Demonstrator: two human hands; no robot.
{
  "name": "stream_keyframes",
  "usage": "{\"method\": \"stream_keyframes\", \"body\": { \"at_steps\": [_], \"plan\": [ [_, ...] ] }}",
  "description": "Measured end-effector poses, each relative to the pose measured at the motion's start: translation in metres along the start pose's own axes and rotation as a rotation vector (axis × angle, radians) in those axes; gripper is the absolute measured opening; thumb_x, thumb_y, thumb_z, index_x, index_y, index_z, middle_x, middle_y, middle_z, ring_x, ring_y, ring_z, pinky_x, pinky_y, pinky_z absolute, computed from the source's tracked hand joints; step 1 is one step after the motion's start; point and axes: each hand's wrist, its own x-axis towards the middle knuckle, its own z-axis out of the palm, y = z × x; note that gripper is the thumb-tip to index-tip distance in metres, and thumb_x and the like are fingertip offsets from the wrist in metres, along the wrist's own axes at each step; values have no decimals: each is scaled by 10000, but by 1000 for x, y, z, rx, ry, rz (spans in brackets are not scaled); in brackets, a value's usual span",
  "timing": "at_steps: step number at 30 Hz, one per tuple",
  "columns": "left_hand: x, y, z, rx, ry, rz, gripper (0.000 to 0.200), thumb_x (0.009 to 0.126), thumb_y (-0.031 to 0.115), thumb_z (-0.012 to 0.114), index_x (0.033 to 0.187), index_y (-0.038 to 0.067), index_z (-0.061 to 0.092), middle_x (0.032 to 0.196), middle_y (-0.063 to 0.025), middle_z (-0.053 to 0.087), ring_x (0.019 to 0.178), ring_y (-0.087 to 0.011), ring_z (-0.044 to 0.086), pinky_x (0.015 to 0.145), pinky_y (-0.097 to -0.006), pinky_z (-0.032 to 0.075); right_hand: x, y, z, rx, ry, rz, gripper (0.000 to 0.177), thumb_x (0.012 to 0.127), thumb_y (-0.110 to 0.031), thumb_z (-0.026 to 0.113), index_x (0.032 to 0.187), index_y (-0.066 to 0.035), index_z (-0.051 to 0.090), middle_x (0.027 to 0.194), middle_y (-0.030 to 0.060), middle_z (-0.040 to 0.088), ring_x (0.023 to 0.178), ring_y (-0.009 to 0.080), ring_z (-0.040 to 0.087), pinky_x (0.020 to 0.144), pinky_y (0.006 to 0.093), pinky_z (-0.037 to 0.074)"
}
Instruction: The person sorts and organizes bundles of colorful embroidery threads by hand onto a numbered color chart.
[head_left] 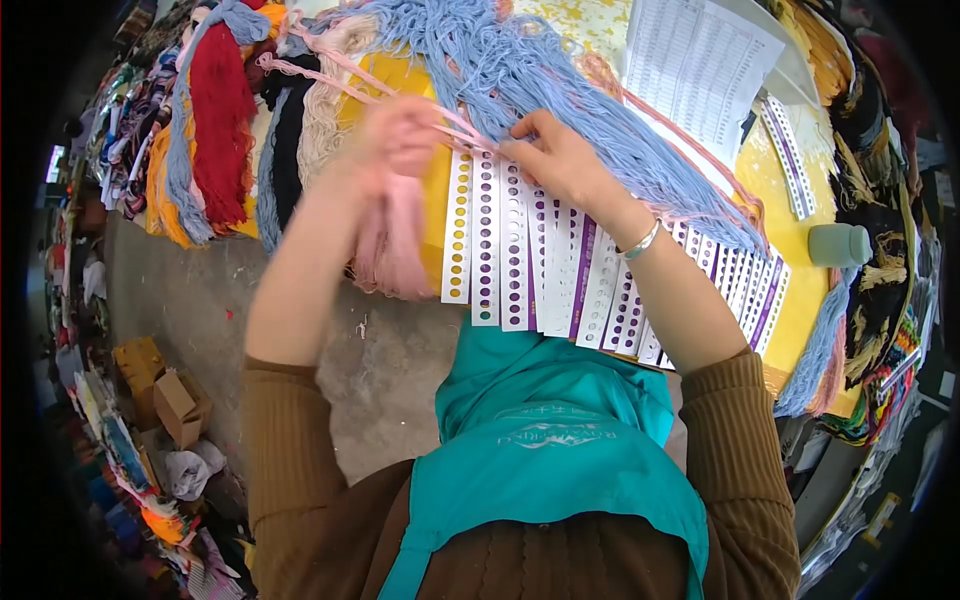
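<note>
My left hand (398, 138) is blurred by motion, its fingers closed round a hank of pink thread (392, 245) that hangs below it. A few pink strands stretch from this hand to the top of the white hole-punched cards (485, 240). At the strands' end, my right hand (568, 165) is bent over the card tops, with thumb and fingers curled together on the pink thread. The fingertips partly hide the thread there. The cards lie overlapping in a row along the table's front edge, with purple bands and rows of round holes. Blue thread (560, 90) lies just behind them.
Red thread (220, 120) and other skeins hang off the table's left side. Printed sheets (700, 70) lie at the back right, near a loose card (790, 155) and a small green jar (840, 245). Cardboard boxes (180, 405) stand on the floor at left.
</note>
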Motion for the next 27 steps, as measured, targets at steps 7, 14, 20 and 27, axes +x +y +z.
{"method": "stream_keyframes", "body": {
  "at_steps": [7, 14, 20, 27],
  "plan": [
    [-34, 147, -143, -56, -80, 367, 139, 913, 132, 537, 788, 91, 493, 649, 27, 452, 497, -58, 421, 424, -193, 354, 1, 1, 5, -201, 42, -63, 409, 843, -326, 582, 1139, -45, 560, 930, 164, 697, 911, 346, 662, 836, 413, 498],
    [-25, 106, -82, 26, 578, 671, 398, 933, 172, 594, 1247, -47, 484, 1251, -193, 569, 1137, -302, 584, 973, -402, 469, -1, 7, 11, -222, 125, -137, 344, 843, -234, 560, 1135, -54, 566, 789, 147, 683, 780, 305, 659, 737, 395, 494],
    [-84, 8, 34, -15, -59, 509, 566, 1001, 317, 421, 1428, -50, 360, 1469, -204, 403, 1393, -279, 355, 1120, -407, 318, -9, 3, 18, -112, 160, -184, 294, 846, -188, 592, 1111, -62, 592, 717, 109, 656, 694, 196, 641, 661, 332, 491],
    [-126, -52, 69, 51, -149, 517, 524, 1022, 293, 358, 1416, -51, 386, 1445, -148, 441, 1350, -229, 408, 1123, -377, 312, -80, -87, 61, 742, -33, -460, 109, 857, -81, 676, 942, -13, 675, 824, 6, 672, 729, 67, 575, 674, 222, 458]
  ]
}}
